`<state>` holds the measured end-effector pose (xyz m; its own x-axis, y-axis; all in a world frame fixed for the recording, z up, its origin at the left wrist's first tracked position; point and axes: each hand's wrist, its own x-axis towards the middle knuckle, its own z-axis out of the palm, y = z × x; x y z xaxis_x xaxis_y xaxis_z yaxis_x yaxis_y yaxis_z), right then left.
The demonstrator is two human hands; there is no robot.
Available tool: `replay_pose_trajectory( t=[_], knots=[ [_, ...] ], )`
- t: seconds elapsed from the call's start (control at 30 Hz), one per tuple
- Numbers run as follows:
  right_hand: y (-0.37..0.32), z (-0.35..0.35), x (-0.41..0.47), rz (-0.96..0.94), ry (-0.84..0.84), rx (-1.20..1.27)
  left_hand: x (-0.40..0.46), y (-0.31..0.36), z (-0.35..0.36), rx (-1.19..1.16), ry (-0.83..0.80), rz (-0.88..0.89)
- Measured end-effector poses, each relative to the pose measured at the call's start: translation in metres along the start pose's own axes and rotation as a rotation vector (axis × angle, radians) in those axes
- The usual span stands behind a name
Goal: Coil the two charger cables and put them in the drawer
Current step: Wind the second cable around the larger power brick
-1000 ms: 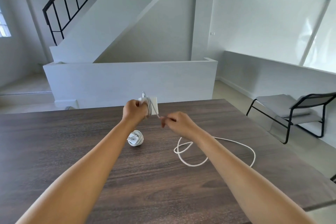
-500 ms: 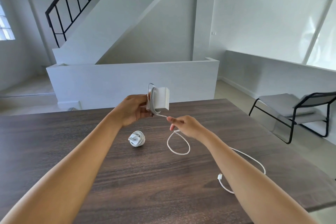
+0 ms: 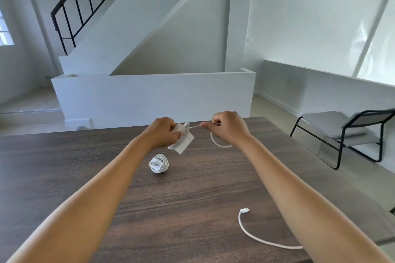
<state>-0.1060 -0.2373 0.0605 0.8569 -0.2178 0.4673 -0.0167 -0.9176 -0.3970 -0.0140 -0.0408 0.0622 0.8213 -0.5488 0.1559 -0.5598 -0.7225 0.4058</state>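
Note:
My left hand (image 3: pixel 163 132) grips a white charger brick (image 3: pixel 184 142) with several turns of its white cable wound round it, held above the far part of the dark wooden table (image 3: pixel 192 198). My right hand (image 3: pixel 228 129) pinches the same cable (image 3: pixel 215 143) just to the right of the brick, the stretch between the hands taut. The loose remainder passes under my right forearm and ends in a white plug (image 3: pixel 244 211) lying on the table near the front right. A second charger (image 3: pixel 158 163), fully coiled into a small white bundle, lies on the table below my left hand. No drawer is in view.
A black-framed chair (image 3: pixel 346 134) with a grey seat stands to the right of the table. Beyond the table's far edge are a low white wall (image 3: pixel 154 96) and a staircase with a black railing (image 3: pixel 85 2).
My left hand has lowered and tilted the brick. My right hand rose and moved right, drawing the cable taut. The free end has slid closer across the table.

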Motion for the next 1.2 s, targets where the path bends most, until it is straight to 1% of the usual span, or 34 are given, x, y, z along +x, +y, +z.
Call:
replay_pose_trajectory(
  t=[0.1, 0.13, 0.23, 0.3, 0.33, 0.37, 0.43, 0.47, 0.57, 0.63, 0.7, 0.77, 0.83, 0.93, 1.0, 1.03, 1.1, 1.2],
  knots=[
    [-0.013, 0.008, -0.01, -0.04, 0.003, 0.036, 0.006, 0.008, 0.013, 0.12, 0.182, -0.013],
    [-0.017, 0.011, -0.014, -0.04, -0.007, 0.063, 0.006, 0.011, 0.014, 0.086, 0.253, -0.032],
    [-0.026, 0.025, -0.028, -0.047, -0.084, 0.146, 0.009, 0.017, 0.017, -0.182, 0.426, -0.09],
    [-0.029, 0.033, -0.035, -0.019, -0.158, 0.238, 0.012, 0.018, 0.016, -0.384, 0.463, -0.143],
    [-0.03, 0.035, -0.038, 0.01, -0.196, 0.286, 0.013, 0.019, 0.014, -0.516, 0.457, -0.201],
    [-0.03, 0.036, -0.041, 0.038, -0.233, 0.325, 0.014, 0.02, 0.011, -0.7, 0.436, -0.274],
    [-0.027, 0.04, -0.044, 0.074, -0.318, 0.367, 0.014, 0.024, 0.005, -1.099, 0.359, -0.406],
    [-0.025, 0.042, -0.046, 0.075, -0.359, 0.385, 0.012, 0.026, 0.001, -1.238, 0.323, -0.441],
    [-0.016, 0.044, -0.045, 0.073, -0.405, 0.428, 0.006, 0.029, -0.009, -1.417, 0.244, -0.429],
    [-0.009, 0.042, -0.038, 0.072, -0.391, 0.416, 0.002, 0.026, -0.013, -1.498, 0.176, -0.37],
    [-0.004, 0.035, -0.031, 0.074, -0.382, 0.422, -0.002, 0.019, -0.016, -1.547, 0.074, -0.295],
    [0.001, 0.026, -0.025, 0.073, -0.392, 0.439, -0.004, 0.013, -0.021, -1.547, -0.057, -0.218],
    [0.005, 0.017, -0.019, 0.074, -0.401, 0.44, -0.008, 0.009, -0.027, -1.474, -0.216, -0.101],
    [0.009, 0.006, -0.011, 0.097, -0.402, 0.437, -0.015, 0.005, -0.04, -1.174, -0.453, 0.083],
    [0.011, -0.004, -0.007, 0.101, -0.393, 0.385, -0.015, 0.004, -0.046, -0.886, -0.548, 0.128],
    [0.011, -0.01, -0.005, 0.095, -0.387, 0.336, -0.014, 0.004, -0.046, -0.743, -0.559, 0.131],
    [0.01, -0.022, 0.001, 0.087, -0.366, 0.243, -0.012, 0.011, -0.041, -0.517, -0.52, 0.135],
    [0.004, -0.038, 0.011, 0.088, -0.327, 0.135, -0.006, 0.021, -0.026, -0.345, -0.34, 0.123]
  ],
)
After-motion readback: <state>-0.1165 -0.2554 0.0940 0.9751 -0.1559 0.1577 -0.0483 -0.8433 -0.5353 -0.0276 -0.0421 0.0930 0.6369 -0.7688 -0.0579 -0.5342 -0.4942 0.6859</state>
